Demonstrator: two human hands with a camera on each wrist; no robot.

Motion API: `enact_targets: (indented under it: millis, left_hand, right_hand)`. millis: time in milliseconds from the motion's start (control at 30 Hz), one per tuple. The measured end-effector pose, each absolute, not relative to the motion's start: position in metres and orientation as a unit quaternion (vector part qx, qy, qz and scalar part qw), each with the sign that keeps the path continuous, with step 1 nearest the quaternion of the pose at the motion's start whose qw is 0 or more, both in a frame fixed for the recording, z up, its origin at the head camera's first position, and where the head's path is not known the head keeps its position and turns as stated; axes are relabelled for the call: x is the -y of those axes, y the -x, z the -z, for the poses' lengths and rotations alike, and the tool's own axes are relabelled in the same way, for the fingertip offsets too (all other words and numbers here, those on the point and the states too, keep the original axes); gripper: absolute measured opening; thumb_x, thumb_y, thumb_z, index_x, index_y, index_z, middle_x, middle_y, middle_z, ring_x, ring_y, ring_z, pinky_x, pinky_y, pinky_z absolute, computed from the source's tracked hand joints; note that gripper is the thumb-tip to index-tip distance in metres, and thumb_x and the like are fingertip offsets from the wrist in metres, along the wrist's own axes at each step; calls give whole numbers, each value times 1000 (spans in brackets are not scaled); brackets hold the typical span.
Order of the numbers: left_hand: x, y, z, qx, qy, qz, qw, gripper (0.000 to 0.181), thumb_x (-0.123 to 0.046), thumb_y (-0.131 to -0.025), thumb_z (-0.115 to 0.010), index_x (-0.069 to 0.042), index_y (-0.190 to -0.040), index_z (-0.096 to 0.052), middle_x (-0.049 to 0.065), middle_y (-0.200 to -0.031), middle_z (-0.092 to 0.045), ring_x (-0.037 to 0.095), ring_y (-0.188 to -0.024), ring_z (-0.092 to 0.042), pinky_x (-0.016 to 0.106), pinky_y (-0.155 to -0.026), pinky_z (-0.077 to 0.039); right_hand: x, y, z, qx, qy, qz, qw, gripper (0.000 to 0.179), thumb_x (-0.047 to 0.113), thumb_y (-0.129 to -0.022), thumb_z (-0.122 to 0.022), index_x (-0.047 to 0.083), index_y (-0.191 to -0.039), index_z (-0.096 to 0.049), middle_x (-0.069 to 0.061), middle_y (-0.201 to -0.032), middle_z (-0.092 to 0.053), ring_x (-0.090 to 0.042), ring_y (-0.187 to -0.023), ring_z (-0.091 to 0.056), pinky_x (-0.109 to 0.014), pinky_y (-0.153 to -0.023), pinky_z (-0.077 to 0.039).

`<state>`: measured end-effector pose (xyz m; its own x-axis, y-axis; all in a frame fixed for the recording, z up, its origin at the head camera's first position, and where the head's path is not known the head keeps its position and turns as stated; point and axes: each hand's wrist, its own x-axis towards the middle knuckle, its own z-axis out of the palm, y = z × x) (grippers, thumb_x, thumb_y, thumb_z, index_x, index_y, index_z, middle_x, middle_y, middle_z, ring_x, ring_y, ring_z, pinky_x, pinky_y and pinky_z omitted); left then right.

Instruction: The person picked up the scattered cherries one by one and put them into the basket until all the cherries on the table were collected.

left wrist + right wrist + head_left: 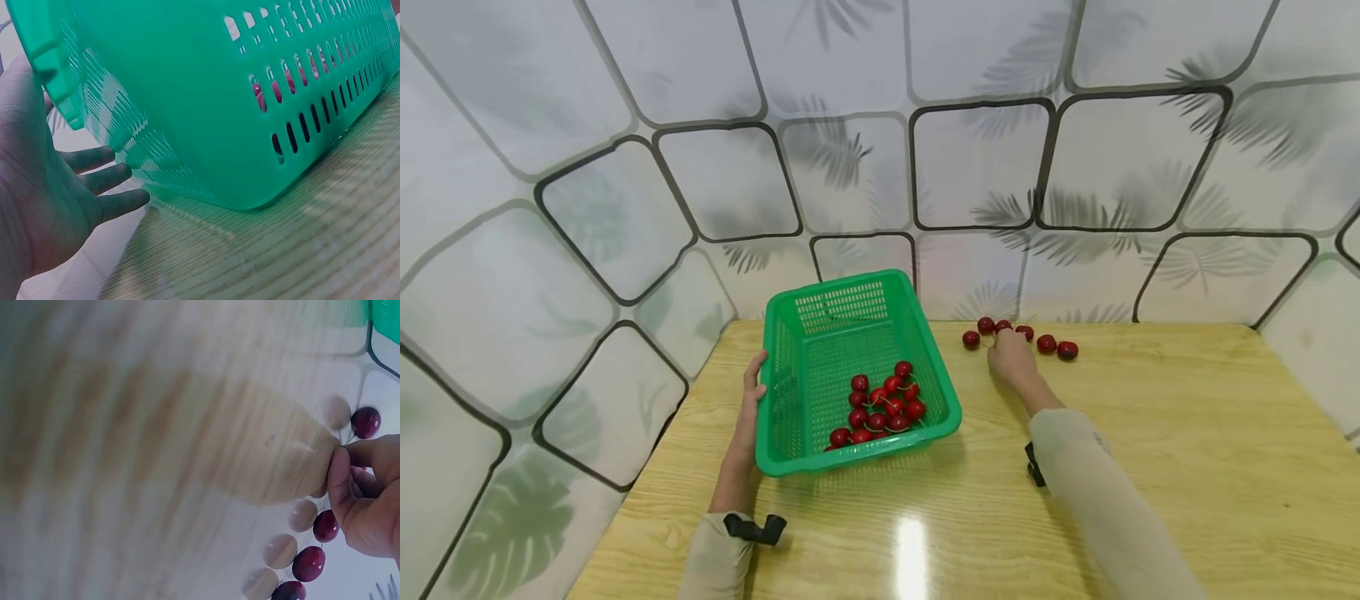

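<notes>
A green plastic basket (pixel 859 457) stands on the table at centre left, with several red cherries (pixel 877 422) gathered toward its near right side. My left hand (pixel 750 408) is against the basket's left side; in the left wrist view its fingers (pixel 109 179) are spread and nearly straight, by the slotted wall below the rim. Near the wall, my right hand (pixel 1015 362) reaches into a loose row of cherries (pixel 1047 344). Its thumb and forefinger meet in a pinch at a cherry's stem, in the right wrist view. One cherry (pixel 358 469) is partly hidden behind those fingers.
The wooden table (pixel 1150 450) meets a wall covering (pixel 977 167) with a leaf and dark-line pattern right behind the cherries. Another cherry (pixel 971 340) lies at the row's left end, between the basket and my right hand.
</notes>
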<state>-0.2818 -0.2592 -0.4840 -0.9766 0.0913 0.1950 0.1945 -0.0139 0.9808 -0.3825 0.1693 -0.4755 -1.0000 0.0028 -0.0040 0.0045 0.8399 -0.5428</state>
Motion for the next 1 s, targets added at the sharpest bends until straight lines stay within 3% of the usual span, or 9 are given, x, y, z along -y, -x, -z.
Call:
enact_targets:
  millis: [100, 200, 367, 467, 633, 733, 1000]
  left_hand:
    - [259, 283, 485, 700, 101, 706, 34, 56, -28, -104, -22, -25, -159, -8, 6, -163, -3, 29, -134, -25, 27, -95, -37]
    - [259, 283, 486, 700, 101, 706, 35, 57, -28, -104, -22, -25, -159, -8, 6, -163, -2, 29, -135, -24, 26, -95, -38]
    - [260, 283, 485, 699, 102, 707, 38, 57, -28, -104, -22, -25, -159, -9, 5, -164, -1, 30, -139, -20, 24, -95, -37]
    - [260, 283, 484, 697, 105, 708, 38, 57, -28, -104, -22, -25, -159, -8, 5, -164, -1, 31, -139, -20, 25, -96, -36]
    - [260, 283, 483, 697, 106, 708, 39, 56, -27, -104, -21, -24, -159, -8, 6, -164, -2, 28, -136, -24, 27, -96, -37]
    - [260, 282, 483, 696, 103, 710, 37, 55, -26, -105, -20, -25, -159, -9, 6, -164, -4, 25, -132, -28, 26, -94, -40]
    - [259, 282, 483, 700, 100, 706, 37, 56, -25, -105, -19, -25, -160, -8, 6, -164, -3, 24, -133, -27, 25, -93, -39]
  right_hand:
    - [-171, 382, 475, -961, -9, 278, 10, 24, 0, -93, -46, -2, -72, -58, -22, -79, -62, -26, -69, -55, -40, -62, -47]
    - [-174, 381, 475, -963, -8, 268, 9, 29, 1, -95, -45, 1, -67, -54, -20, -75, -61, -25, -67, -54, -38, -61, -46]
    - [-176, 377, 471, -958, 9, 286, -26, 41, 5, -98, -45, 10, -57, -40, -7, -57, -40, -20, -54, -39, -33, -53, -37]
    - [-176, 374, 465, -946, 27, 320, -45, 43, 7, -100, -45, 9, -58, -38, -1, -55, -31, -15, -51, -30, -30, -50, -31]
    - [-168, 365, 445, -928, 46, 365, -61, 24, 15, -103, -44, 0, -88, -56, -10, -74, -54, -18, -56, -43, -31, -53, -37]
    - [-159, 359, 429, -921, 55, 378, -73, 25, 18, -104, -45, -1, -106, -60, -16, -89, -62, -23, -64, -52, -35, -57, -42]
    - [-118, 337, 386, -903, 111, 386, -153, 20, 17, -102, -52, -1, -104, -63, -16, -92, -65, -29, -77, -58, -42, -69, -47]
